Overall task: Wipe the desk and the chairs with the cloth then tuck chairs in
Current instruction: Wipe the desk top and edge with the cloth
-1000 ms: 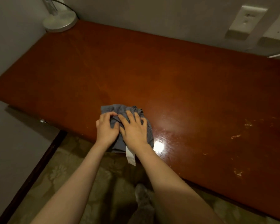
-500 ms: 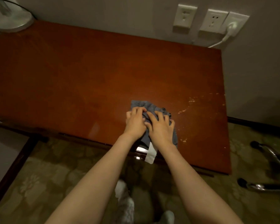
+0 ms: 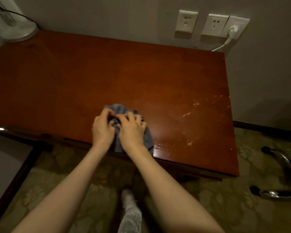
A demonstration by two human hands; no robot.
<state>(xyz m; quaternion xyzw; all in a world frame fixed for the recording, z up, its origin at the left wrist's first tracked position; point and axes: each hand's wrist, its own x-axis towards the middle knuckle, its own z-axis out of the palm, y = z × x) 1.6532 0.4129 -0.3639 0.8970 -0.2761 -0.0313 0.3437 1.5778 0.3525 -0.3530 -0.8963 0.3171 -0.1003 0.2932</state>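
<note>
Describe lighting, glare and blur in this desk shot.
Head view: dim, warm light; bright glare on the desk at its near edge, right of the cloth, and speckled glints farther right. Head view: fingers of the left hand and right hand look smeared; the white base at the far corner is soft. Head view: the wide lens bows the desk edges.

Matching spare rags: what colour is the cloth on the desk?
The cloth is plain blue-grey, seen best in the head view.
</note>
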